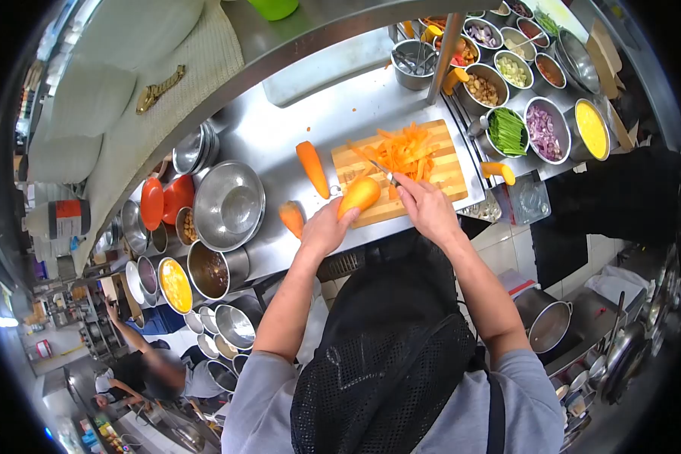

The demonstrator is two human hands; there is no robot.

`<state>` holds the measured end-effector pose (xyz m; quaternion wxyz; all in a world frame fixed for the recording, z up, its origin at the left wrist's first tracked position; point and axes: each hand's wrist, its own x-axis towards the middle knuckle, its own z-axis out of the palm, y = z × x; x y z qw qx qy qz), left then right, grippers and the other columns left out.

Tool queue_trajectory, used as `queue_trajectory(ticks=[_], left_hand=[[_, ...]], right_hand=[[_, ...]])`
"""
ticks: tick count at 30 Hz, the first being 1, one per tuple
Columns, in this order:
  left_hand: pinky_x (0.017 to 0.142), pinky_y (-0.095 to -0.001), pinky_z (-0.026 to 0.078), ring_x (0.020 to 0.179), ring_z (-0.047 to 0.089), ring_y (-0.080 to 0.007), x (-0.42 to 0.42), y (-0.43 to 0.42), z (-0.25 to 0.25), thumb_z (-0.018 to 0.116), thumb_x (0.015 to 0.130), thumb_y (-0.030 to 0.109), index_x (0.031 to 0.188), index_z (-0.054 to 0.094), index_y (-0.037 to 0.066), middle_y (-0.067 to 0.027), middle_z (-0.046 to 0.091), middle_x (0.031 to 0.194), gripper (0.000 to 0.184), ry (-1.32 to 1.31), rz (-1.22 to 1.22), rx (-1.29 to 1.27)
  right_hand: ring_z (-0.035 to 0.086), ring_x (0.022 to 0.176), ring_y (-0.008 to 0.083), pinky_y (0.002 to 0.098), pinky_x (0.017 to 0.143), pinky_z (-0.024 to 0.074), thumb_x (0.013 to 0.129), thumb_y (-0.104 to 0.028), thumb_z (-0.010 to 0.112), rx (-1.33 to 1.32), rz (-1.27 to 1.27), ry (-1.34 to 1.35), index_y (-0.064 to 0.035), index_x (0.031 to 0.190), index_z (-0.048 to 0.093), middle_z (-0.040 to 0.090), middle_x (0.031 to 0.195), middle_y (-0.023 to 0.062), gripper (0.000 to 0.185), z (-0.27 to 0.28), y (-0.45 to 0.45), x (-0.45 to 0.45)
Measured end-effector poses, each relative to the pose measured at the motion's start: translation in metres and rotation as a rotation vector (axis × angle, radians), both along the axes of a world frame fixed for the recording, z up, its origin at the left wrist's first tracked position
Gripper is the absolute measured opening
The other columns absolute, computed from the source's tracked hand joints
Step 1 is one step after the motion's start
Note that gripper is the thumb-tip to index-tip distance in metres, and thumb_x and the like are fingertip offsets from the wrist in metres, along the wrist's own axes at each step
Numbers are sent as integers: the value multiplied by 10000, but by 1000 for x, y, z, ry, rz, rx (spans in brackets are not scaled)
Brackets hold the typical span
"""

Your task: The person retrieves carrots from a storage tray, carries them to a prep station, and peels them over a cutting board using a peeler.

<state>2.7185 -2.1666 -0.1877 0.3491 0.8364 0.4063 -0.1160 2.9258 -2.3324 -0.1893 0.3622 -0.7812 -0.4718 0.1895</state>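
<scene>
My left hand (325, 228) is closed around the lower end of a plump, smooth yellow-orange vegetable (361, 195), which rests at the left part of a striped wooden cutting board (452, 163). Closed as well, my right hand (429, 209) grips a slim metal-bladed tool (384, 172); whether it is a peeler or a knife I cannot tell. Its tip points up and left, over a loose heap of orange peelings (407, 148). Left of the board lie a long carrot (312, 169) and a shorter carrot (291, 218), both on the steel counter.
Large metal bowls (229, 204) and a pot of brown liquid (209, 271) stand at the left. Beyond the board's right side are containers of cut greens (508, 131), chopped purple onion (543, 131) and yellow liquid (592, 130). A steel shelf edge (303, 41) overhangs the counter. Another person (155, 367) is at lower left.
</scene>
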Motion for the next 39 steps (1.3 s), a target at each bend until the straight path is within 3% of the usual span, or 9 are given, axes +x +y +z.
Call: queue_trajectory(ticks=[3, 5, 10, 14, 16, 18, 32, 35, 39], left_hand=[[971, -564, 554, 1165, 714, -441, 5, -11, 5, 637, 1047, 558, 1485, 599, 91, -252, 746, 1243, 641, -40, -32, 152], [955, -568, 555, 1148, 721, -432, 3, -16, 4, 649, 1044, 546, 1488, 599, 98, -246, 750, 1221, 633, -23, -33, 185], [932, -543, 572, 1131, 744, -394, 6, -18, 5, 660, 1033, 546, 1518, 609, 165, -182, 771, 1232, 618, 17, -38, 206], [840, -526, 594, 984, 762, -374, -1, -21, -16, 700, 981, 557, 1193, 720, 56, -169, 774, 1050, 544, -21, -141, 318], [868, -529, 589, 1045, 753, -357, 5, -23, -12, 732, 958, 529, 1267, 688, 68, -160, 770, 1075, 557, -51, -16, 225], [923, -516, 552, 1096, 745, -308, 5, -29, 0, 763, 951, 496, 1369, 648, 96, -142, 755, 1151, 590, -27, 6, 271], [831, -512, 550, 1047, 739, -314, -3, -34, -9, 777, 941, 430, 1510, 567, 97, -134, 741, 1081, 692, -92, -39, 417], [792, -486, 556, 1011, 739, -282, -3, -36, -3, 765, 937, 489, 1518, 574, 129, -118, 745, 1042, 710, -34, -76, 484], [781, -474, 514, 928, 715, -294, -4, -37, 5, 808, 911, 449, 1539, 598, 196, -94, 677, 985, 709, -48, -58, 528]], right_hand=[[742, 894, 452, 541, 816, 609, 1061, -247, 659, 186, 9, 5, -128, 1347, 743, 764, 1011, 245, 320, -10, 3, -8], [755, 913, 430, 527, 813, 613, 1068, -253, 658, -248, 60, -116, -58, 1344, 739, 772, 1024, 234, 347, -30, -3, 0], [753, 975, 432, 486, 845, 602, 1071, -204, 639, -43, 113, 50, -77, 1355, 748, 769, 1086, 242, 329, -4, 2, 6], [750, 1121, 399, 446, 969, 577, 1062, -129, 641, -118, 61, 172, -7, 1327, 740, 767, 1215, 264, 308, -49, 3, 32], [756, 1101, 374, 419, 991, 562, 1114, -146, 600, 96, 142, 113, 8, 1402, 704, 773, 1226, 262, 343, -17, 9, 14], [750, 1156, 352, 410, 1031, 547, 1127, -162, 587, -148, 185, 198, 33, 1429, 680, 767, 1276, 254, 372, -22, 5, 7], [748, 1121, 232, 367, 990, 568, 1122, -180, 611, -203, 179, 27, 41, 1401, 695, 791, 1222, 219, 366, -38, 10, 35], [752, 1186, 365, 411, 1015, 566, 1103, -188, 631, -41, 171, 302, 25, 1385, 703, 753, 1268, 284, 360, -22, 7, 17], [758, 1105, 408, 425, 973, 575, 1090, -200, 649, -270, 102, 135, -9, 1379, 711, 767, 1197, 283, 352, -20, 16, 31]])
